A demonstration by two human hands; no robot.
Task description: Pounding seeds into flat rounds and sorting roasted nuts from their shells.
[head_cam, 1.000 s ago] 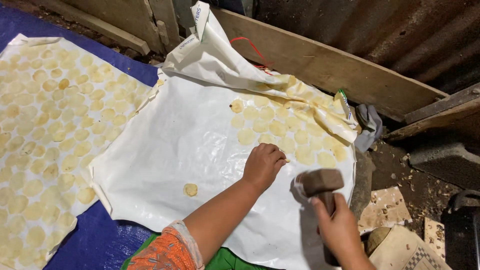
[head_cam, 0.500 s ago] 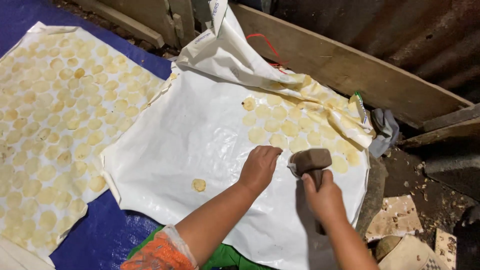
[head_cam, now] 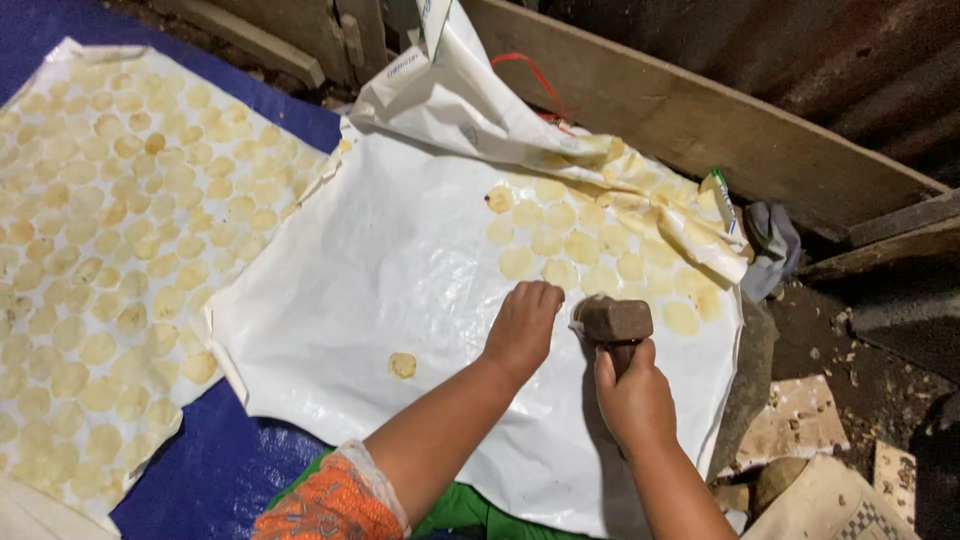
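My right hand (head_cam: 632, 395) grips the handle of a small brown mallet (head_cam: 613, 321), its head resting low over the white plastic sheet (head_cam: 380, 260). My left hand (head_cam: 522, 325) lies fingers-curled on the sheet just left of the mallet head; I cannot see anything under it. Flattened pale yellow discs (head_cam: 560, 245) lie in rows just beyond both hands. One lone disc (head_cam: 402, 365) sits on the bare sheet to the left of my left forearm.
A second white sheet (head_cam: 110, 250) covered with several rows of discs lies at left on a blue tarp (head_cam: 215, 460). A wooden plank (head_cam: 700, 110) runs along the back. Crumpled sheet edge (head_cam: 470, 100), a grey cloth (head_cam: 775, 245) and rubble sit at right.
My right hand has brought the mallet in from the right and down, closer to my left hand. The left hand has stayed in place on the sheet.
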